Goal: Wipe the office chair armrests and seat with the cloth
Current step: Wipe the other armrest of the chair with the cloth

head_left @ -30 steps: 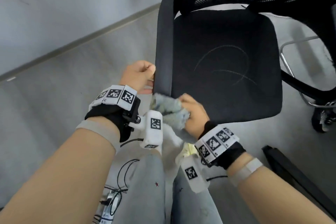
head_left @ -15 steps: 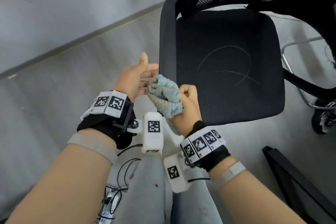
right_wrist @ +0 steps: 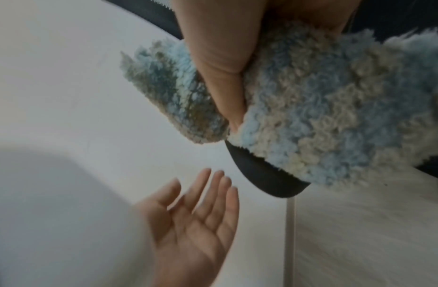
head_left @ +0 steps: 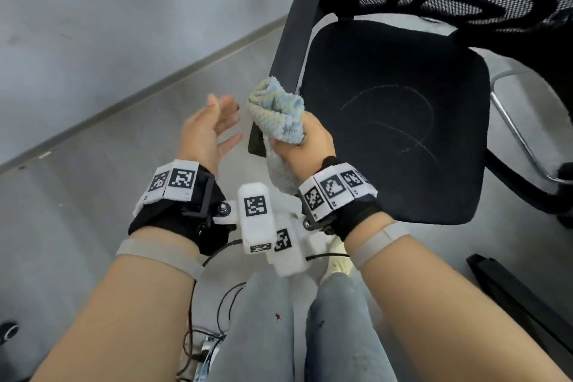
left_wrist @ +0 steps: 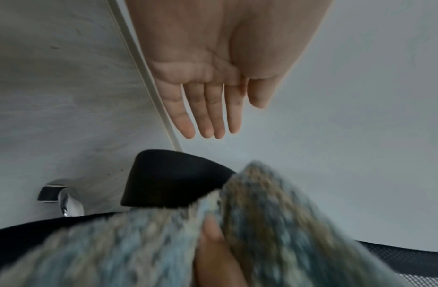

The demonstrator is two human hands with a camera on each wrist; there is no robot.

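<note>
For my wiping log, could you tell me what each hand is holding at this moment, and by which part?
The right hand grips the bunched cloth around its middle; the left hand is open and holds nothing.

Head cam looks down; wrist cams close, share armrest (left_wrist: pixel 173 178).

Bare forearms, grey straps, black wristbands (head_left: pixel 173 220) with 2 white tagged cameras, pale jeans (head_left: pixel 257 329).

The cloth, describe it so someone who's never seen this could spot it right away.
Start at the black office chair and find its near armrest. At the armrest's front end, the right hand grips the cloth. It's the only fluffy, pale blue and beige thing among black chair parts.
</note>
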